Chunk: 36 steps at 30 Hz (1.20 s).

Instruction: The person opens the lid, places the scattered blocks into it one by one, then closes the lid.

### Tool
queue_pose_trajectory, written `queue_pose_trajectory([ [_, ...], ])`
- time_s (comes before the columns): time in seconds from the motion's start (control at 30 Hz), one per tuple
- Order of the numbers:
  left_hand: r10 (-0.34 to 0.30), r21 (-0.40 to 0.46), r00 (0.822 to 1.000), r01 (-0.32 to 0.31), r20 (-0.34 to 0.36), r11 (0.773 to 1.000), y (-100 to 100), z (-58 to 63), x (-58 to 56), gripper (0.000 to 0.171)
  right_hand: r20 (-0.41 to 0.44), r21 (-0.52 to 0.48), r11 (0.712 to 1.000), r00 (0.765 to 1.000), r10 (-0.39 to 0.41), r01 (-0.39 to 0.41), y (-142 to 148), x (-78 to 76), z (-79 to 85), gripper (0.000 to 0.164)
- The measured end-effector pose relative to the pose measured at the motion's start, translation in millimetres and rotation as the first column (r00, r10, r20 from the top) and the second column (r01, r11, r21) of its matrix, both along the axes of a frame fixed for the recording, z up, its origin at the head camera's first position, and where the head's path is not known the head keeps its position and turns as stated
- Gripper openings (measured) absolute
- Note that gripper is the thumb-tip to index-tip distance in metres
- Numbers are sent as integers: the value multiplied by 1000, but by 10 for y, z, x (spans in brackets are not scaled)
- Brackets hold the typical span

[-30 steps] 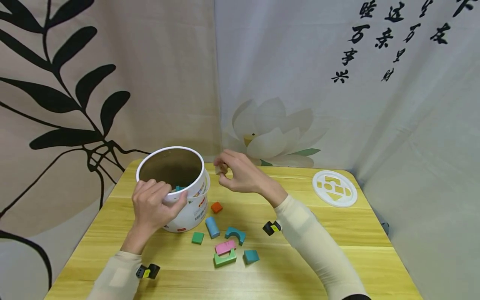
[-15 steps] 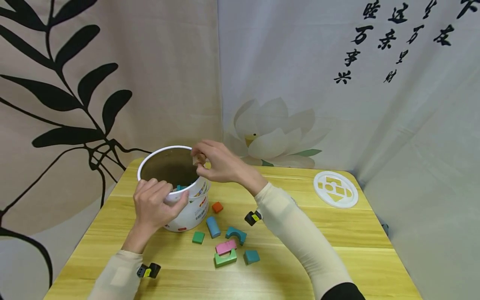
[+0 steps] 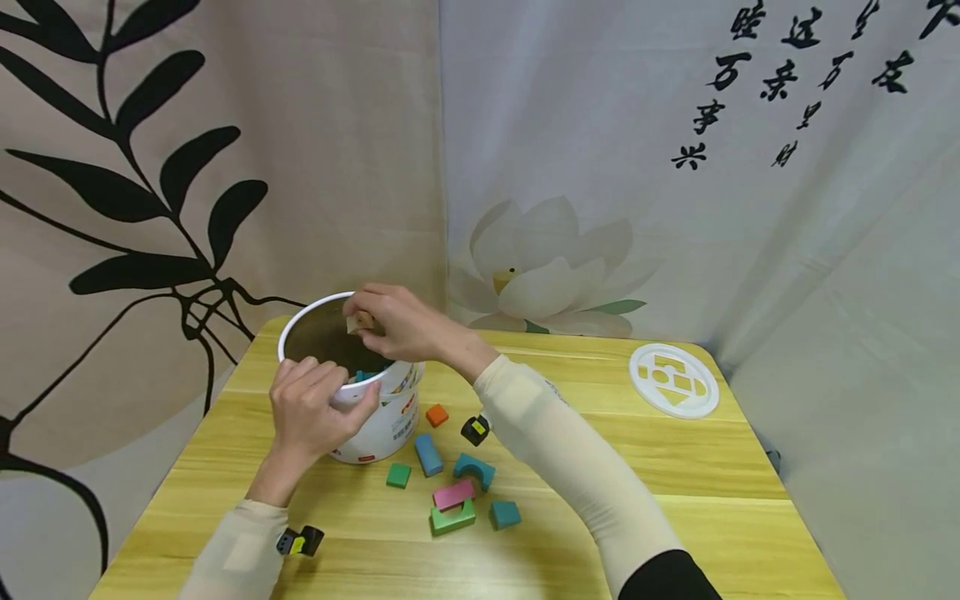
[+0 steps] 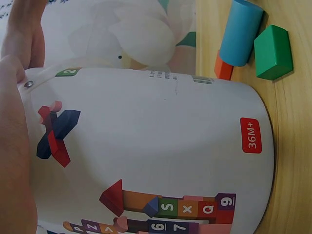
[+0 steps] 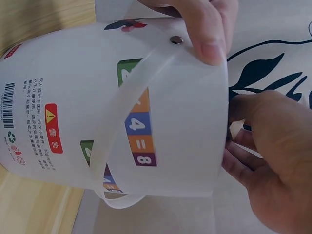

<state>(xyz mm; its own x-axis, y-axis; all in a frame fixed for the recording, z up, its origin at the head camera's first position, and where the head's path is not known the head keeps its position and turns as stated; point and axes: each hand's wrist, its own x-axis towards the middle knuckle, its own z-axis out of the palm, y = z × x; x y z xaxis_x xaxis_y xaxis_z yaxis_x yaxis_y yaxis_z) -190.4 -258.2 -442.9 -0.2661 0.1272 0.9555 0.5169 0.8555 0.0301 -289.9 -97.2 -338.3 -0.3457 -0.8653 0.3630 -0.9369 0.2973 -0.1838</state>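
A white printed bucket stands on the left part of the table. My left hand grips its near rim, thumb outside and fingers over the edge. Above the bucket's mouth, my right hand pinches a small pale wooden block; the right wrist view has this hand beside the rim, the block mostly hidden by fingers. Inside the bucket, a bit of teal block shows; the rest of the contents is out of sight.
Right of the bucket lie an orange block, blue cylinder, green block, teal arch, pink block, notched green block and teal block. A white disc with cut-outs lies far right. Curtains hang behind.
My right hand has moved left with the wooden block, from beside the bucket to over its opening. The left hand keeps its hold on the rim.
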Motion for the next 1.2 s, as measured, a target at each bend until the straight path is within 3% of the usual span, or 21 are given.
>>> queue_pose_trajectory([
  [0.33,-1,0,1000,1,-8,1000,2,11,1,45,25,35,999,1000,-6,5,-47,38,-47,48],
  [0.73,3,0,1000,-3,-3,1000,5,9,4,46,-10,131,986,994,-106,106,109,90,-139,68],
  [0.93,-2,6,1000,2,-15,1000,9,12,-4,46,33,115,986,991,-129,124,246,117,-217,76],
  [1.2,4,3,1000,-4,-13,1000,9,10,2,45,68,19,995,993,-97,96,551,145,-301,76],
])
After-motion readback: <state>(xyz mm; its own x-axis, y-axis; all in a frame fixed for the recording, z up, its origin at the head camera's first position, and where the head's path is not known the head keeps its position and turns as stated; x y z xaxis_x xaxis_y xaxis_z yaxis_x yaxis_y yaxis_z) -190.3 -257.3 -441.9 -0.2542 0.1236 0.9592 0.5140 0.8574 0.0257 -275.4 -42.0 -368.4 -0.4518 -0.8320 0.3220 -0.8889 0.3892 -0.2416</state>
